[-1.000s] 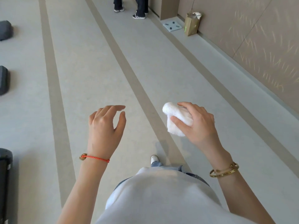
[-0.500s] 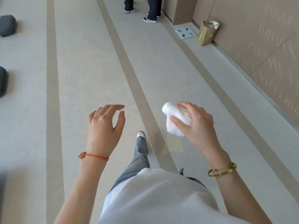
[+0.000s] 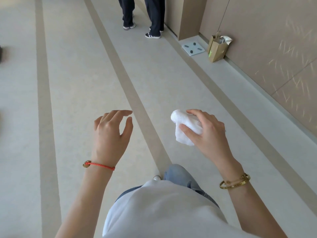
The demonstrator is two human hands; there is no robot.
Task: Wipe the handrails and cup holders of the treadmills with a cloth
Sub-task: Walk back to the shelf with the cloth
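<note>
Bright, even daylight; blurred edges

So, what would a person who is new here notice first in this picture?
First, the white cloth bunched in the right hand at centre right, while the left hand hangs open beside it. Beyond them, a brown paper bag and a flat scale stand by the wall, upper right.

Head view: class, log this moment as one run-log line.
left hand: open, holds nothing | right hand: grips white cloth | treadmill: none in view | wiping: not under way
</note>
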